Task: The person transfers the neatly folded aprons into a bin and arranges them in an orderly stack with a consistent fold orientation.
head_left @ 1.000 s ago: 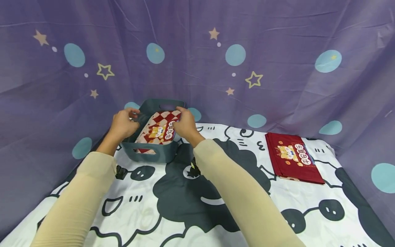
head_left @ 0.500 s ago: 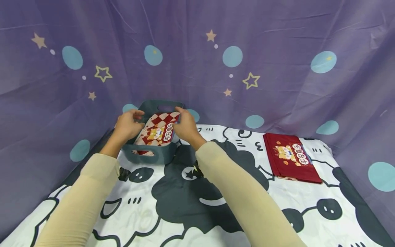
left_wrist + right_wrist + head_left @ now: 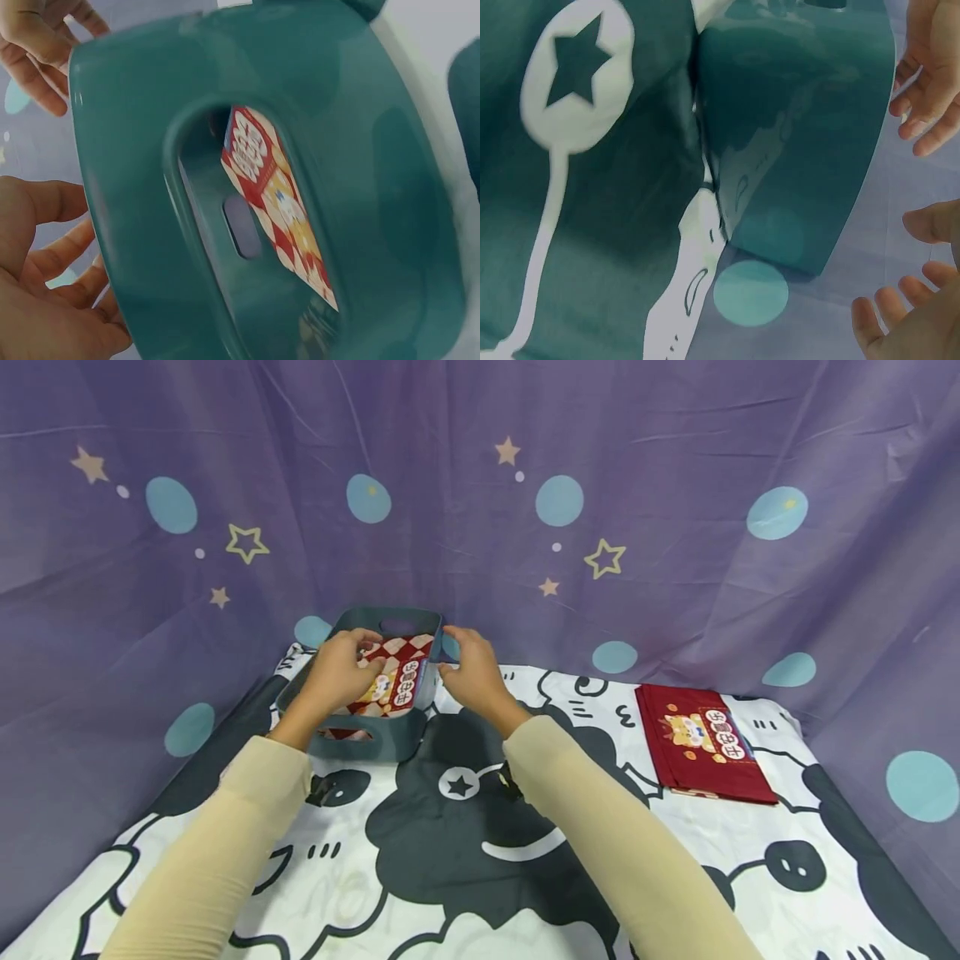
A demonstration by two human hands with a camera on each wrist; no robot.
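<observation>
A dark teal plastic basket (image 3: 393, 742) with cut-out handles stands at the back left. In it lies a folded red-and-cream checkered cloth (image 3: 415, 647) with a cartoon animal and white characters. My left hand (image 3: 337, 672) is over the basket's left side, thumb and fingers apart, covering part of the cloth in the head view. Just off the basket's right side is my right hand (image 3: 480, 675), holding nothing. The left wrist view shows the cloth (image 3: 259, 161) through the handle hole. Relaxed, spread fingers (image 3: 891, 306) of the right hand show in the right wrist view.
A folded dark red cloth (image 3: 660, 727) with a similar cartoon print lies on the right of the surface. Beneath everything is a white sheet (image 3: 600, 752) with dark sheep-like drawings. A purple curtain (image 3: 465, 527) with stars and blue ovals hangs close behind the basket.
My left hand has moved right, from the basket's left rim to over its inside. My right hand has come off the right rim and shifted slightly right. The basket and cloths look unmoved.
</observation>
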